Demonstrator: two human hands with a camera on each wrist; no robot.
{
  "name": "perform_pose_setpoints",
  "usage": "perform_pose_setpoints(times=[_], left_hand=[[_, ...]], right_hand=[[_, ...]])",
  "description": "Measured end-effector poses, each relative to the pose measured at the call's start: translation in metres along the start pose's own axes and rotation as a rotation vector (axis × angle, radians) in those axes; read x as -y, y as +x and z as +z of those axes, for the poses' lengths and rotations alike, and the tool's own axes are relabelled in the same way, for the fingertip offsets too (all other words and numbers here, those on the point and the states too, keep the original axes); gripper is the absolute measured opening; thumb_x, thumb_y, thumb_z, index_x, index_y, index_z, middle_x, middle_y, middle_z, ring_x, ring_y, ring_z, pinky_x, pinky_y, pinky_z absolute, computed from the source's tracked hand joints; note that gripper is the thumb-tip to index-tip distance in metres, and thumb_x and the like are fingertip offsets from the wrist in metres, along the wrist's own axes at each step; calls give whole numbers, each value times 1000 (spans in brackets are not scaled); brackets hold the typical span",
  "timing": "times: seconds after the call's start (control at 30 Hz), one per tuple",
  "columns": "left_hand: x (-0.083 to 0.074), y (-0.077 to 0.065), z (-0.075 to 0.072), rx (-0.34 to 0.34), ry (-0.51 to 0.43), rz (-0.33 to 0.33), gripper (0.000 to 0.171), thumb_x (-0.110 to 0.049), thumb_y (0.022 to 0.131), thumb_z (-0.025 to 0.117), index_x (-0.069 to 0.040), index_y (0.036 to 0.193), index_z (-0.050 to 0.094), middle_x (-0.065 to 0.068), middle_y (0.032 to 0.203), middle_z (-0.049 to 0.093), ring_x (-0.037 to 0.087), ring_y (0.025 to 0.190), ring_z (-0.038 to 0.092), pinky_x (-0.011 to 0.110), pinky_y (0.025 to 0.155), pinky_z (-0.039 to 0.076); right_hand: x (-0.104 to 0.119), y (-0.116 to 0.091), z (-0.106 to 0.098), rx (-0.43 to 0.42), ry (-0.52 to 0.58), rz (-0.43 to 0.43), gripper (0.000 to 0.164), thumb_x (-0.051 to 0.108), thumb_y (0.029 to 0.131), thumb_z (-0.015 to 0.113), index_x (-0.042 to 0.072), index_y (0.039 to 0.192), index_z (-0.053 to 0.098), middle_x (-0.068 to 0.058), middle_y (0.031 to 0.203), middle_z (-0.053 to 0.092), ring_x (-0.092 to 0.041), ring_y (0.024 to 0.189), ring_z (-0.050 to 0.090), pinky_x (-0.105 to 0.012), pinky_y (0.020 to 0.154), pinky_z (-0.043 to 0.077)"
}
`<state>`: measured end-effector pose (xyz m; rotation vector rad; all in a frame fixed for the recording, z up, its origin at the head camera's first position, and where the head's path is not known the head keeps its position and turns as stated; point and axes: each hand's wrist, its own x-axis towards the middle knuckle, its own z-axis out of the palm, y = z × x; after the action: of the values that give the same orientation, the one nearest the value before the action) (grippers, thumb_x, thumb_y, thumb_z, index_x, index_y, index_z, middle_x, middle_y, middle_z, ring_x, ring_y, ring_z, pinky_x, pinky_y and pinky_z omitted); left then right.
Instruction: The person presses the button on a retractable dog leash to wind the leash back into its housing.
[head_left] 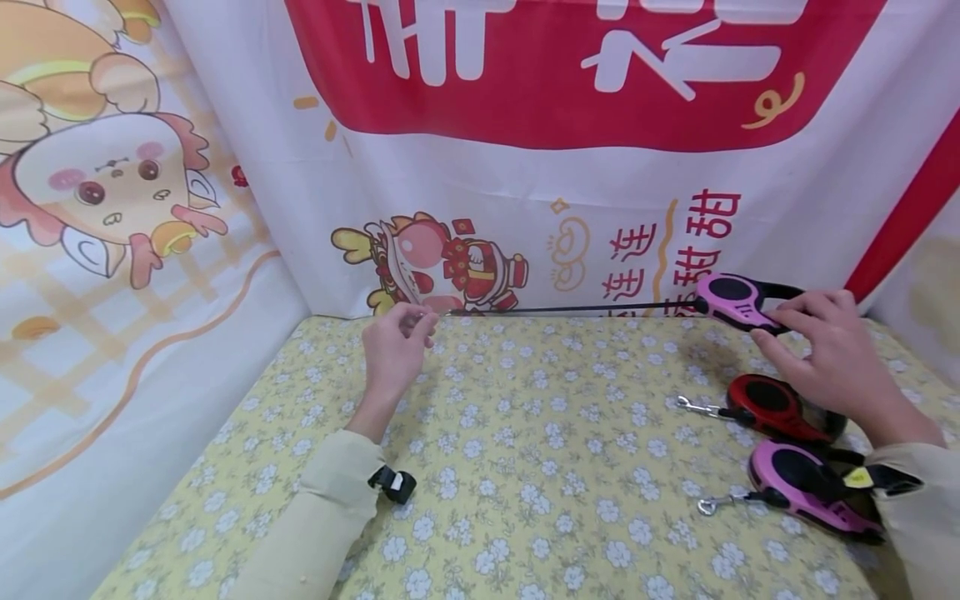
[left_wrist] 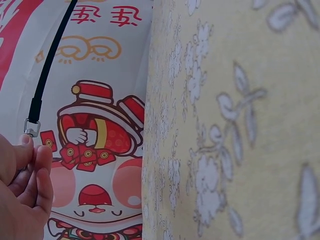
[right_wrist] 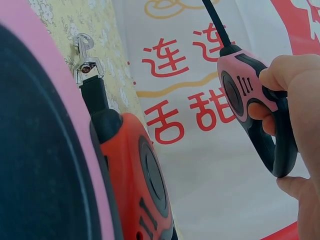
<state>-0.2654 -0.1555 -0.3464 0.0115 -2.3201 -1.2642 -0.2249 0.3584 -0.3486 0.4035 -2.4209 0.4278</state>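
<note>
A pink and black retractable dog leash is gripped by my right hand above the back right of the table. In the right wrist view my thumb lies at the button side of the pink leash, and fingers pass through its handle loop. Its black strap runs out straight and level to the left. My left hand pinches the metal clip at the strap's end; in the left wrist view the clip's buckle shows just above my thumb and fingertips, the rest hidden by them.
A red and black retractable leash and a second pink one lie at the right, near my right forearm, their metal clips pointing left. The table has a yellow flowered cloth. A printed white curtain hangs behind it.
</note>
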Motion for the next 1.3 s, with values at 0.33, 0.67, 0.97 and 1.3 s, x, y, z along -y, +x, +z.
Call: perform_pose_setpoints(times=[0.33,0.67,0.97,1.3], left_hand=[[-1,-1,-1,-5,-17,-4,22,-27,97,79,-8,107,76,11,93,80,20,73,75,22,56,53],[0,-2,0,5,-18,-3,22,-26,97,79,-7,107,75,11,94,79,24,74,76,22,57,53],[-1,-1,0,8,-7,5,17,-20,102,73,-7,112,76,14,94,80,35,78,77,24,53,46],[-2,-1,3,28,8,8,15,-21,101,73,-10,110,77,10,92,80,22,73,73,29,58,53]], right_hand=[[1,0,2,7,6,-10,37,20,94,72,-15,109,72,-33,116,60,-49,114,42,-62,89,34],[0,-1,5,4,-4,-20,37,20,93,74,-14,108,73,-32,114,61,-48,115,43,-62,88,36],[3,2,4,-12,12,-42,36,18,92,74,-14,107,73,-32,114,61,-49,116,42,-62,89,35],[5,1,6,-34,15,-80,40,25,97,71,-14,105,74,-31,112,61,-48,114,43,-61,90,35]])
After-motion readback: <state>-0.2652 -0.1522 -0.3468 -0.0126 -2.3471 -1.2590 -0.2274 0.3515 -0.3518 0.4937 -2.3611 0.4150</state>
